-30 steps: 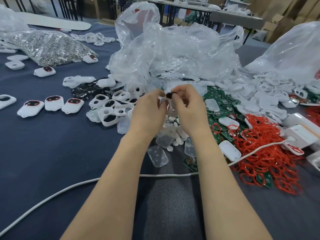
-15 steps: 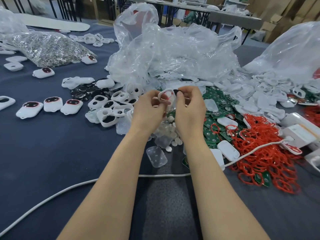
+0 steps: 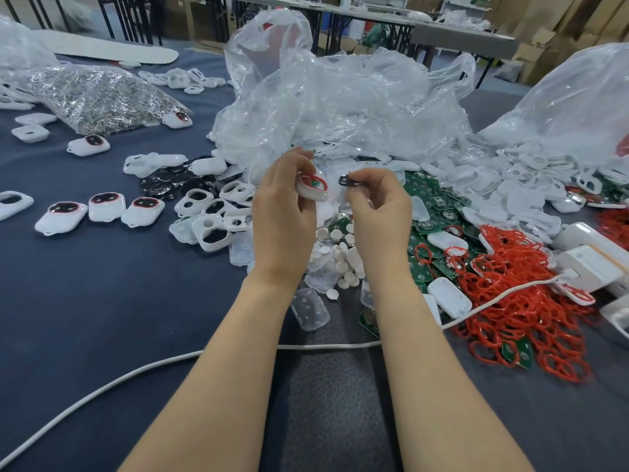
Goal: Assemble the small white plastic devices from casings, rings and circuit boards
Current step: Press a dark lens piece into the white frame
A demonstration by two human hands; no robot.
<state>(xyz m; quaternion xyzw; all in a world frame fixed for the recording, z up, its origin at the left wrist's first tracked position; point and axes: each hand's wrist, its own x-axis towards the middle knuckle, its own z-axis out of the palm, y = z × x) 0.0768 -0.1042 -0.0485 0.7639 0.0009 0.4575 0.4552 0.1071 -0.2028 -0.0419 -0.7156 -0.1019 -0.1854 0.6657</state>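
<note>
Now left hand (image 3: 284, 212) grips casing (image 3: 313, 188) face-up for loading; right hand (image 3: 377, 202) pinches small dark part (image 3: 345, 180) just beside it.

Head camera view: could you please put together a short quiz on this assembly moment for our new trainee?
1. True or false: the left hand holds a white casing that has a red ring in it.
2. What does the right hand pinch? A) a small dark part B) a green circuit board C) a white cable
3. Fill in: the big pile of loose red rings lies on the person's ____ side.
Key: 1 true; 2 A; 3 right.
</note>
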